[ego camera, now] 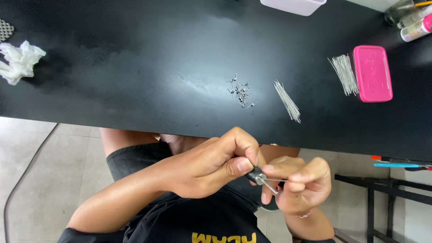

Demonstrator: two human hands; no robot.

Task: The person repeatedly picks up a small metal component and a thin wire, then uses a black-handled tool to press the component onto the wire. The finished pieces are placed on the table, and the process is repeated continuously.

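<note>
Gripping a small dark cylindrical tool (pixel 255 174), left hand (pixel 211 164) fingers clamp it; right hand (pixel 301 184) fingers pinch a thin steel wire (pixel 275 180). Small pile of bent wire pieces (pixel 240 91) done on the black bench (pixel 135 67); two bundles of straight wires (pixel 287 100) seemingly left.

The left hand (pixel 211 164) is curled, thumb pressed forward against the bent forefinger, pinching shut. Its forearm runs back to the lower left, bare. The right hand (pixel 299 182) sits just beside it, fingertips touching, fingers folded into a loose fist, thumb on top, wrist bent downward.
</note>
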